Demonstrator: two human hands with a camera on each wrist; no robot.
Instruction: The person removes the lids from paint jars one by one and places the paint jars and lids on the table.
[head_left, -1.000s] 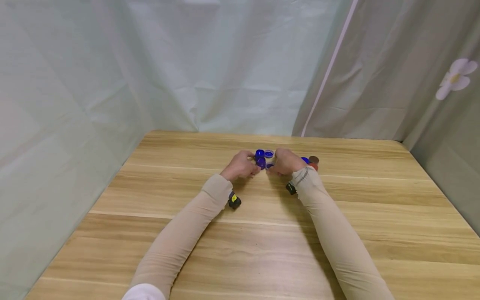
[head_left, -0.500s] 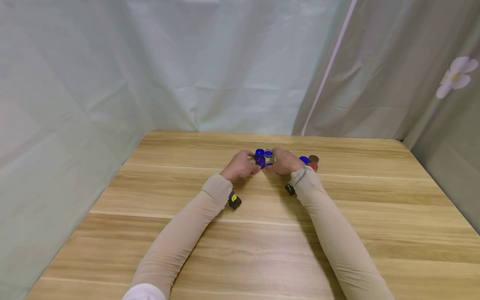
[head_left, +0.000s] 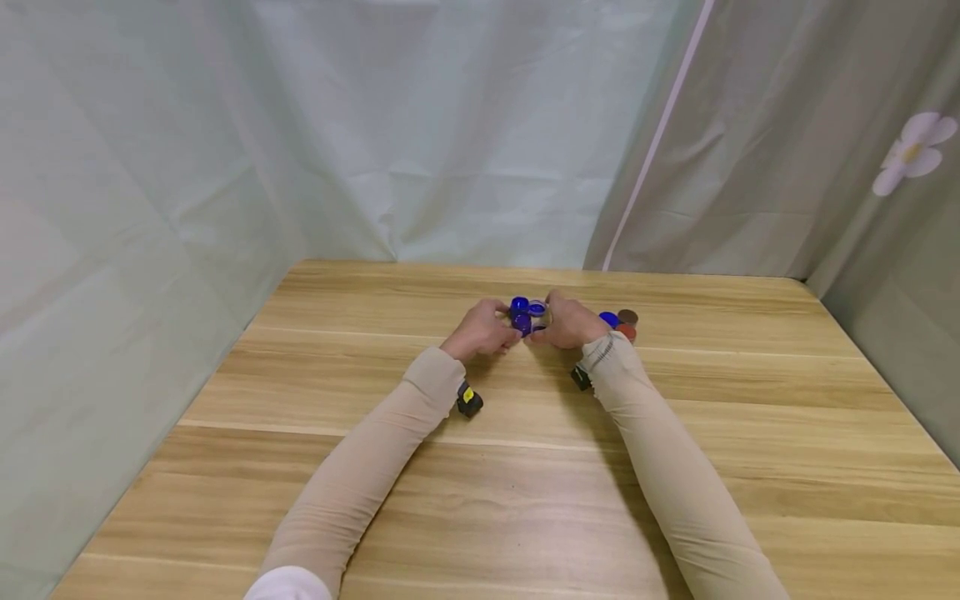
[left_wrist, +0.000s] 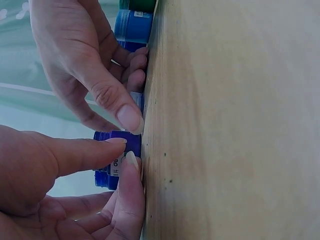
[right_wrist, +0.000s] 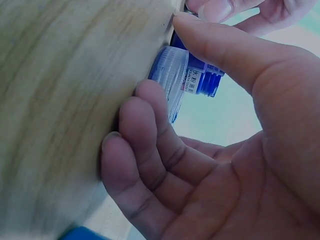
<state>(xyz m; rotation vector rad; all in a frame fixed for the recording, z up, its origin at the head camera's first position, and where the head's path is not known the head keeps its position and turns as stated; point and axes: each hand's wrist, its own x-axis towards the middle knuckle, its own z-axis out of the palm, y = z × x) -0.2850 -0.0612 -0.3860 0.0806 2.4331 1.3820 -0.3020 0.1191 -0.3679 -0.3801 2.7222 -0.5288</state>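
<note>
Two blue gouache jars [head_left: 522,324] sit open on the wood-grain table [head_left: 480,500], one right behind the other. Left hand [head_left: 482,328] has thumb and index pinching the nearer one. Right hand [head_left: 570,323] is spread beside two clear lids [head_left: 537,308] — thumb well apart from loosely bent fingers, can't tell if they're touching. Red jar [head_left: 626,333], blue jar [head_left: 608,318] and brown jar [head_left: 627,317] — clustered past the right wrist.
</note>
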